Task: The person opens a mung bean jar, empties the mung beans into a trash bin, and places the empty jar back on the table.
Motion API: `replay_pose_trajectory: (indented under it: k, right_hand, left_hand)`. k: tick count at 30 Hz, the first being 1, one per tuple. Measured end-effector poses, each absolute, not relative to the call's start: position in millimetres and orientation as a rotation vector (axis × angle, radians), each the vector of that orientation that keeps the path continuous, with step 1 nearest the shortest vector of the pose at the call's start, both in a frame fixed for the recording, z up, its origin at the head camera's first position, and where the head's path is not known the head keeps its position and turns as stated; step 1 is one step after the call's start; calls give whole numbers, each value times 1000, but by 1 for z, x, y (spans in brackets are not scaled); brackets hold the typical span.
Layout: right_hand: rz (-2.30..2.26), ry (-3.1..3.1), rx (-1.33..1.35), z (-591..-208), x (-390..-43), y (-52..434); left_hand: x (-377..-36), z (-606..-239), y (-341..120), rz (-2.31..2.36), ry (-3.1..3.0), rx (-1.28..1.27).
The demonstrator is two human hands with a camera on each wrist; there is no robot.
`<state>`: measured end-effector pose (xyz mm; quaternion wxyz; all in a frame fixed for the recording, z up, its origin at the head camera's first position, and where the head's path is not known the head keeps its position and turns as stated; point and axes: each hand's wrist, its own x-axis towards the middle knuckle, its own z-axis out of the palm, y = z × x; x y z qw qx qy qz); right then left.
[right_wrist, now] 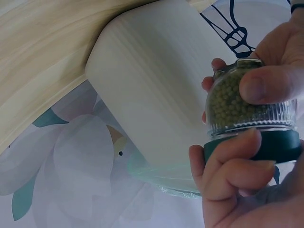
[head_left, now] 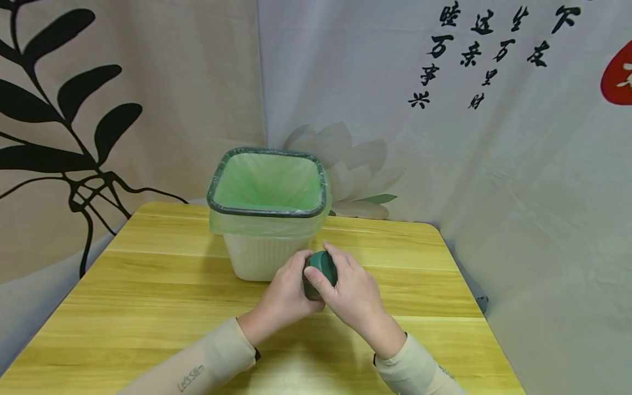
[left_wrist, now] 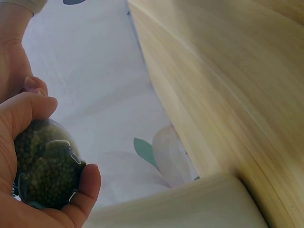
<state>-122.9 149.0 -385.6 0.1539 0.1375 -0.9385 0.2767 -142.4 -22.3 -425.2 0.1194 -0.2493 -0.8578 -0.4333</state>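
Observation:
Between the two hands, over the table in front of the bin, is a small clear jar (right_wrist: 232, 104) filled with small round green grains. Its dark green lid (head_left: 324, 262) faces up towards the head camera. My left hand (head_left: 290, 289) grips the jar's body, thumb and fingers wrapped round it. My right hand (head_left: 356, 291) holds the lid, with its thumb on the near side and its fingers round the far side. In the left wrist view the jar's rounded base (left_wrist: 52, 175) shows grains through the clear wall. The right wrist view shows the lid (right_wrist: 281, 146) seated on the jar.
A whitish bin (head_left: 266, 255) with a green liner bag (head_left: 269, 181) and a dark rim (head_left: 257, 212) stands just beyond the hands. The wooden table (head_left: 158, 296) has its far edge against a printed cloth backdrop (head_left: 345, 66).

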Motion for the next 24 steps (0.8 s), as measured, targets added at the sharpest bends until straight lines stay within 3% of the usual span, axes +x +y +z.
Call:
replay_pose_trajectory:
  k: [24]
  right_hand:
    - [685,-2678,440,-388,-122,148]
  left_hand:
    - [-147,-425,-28,-1543,-2602,-738]
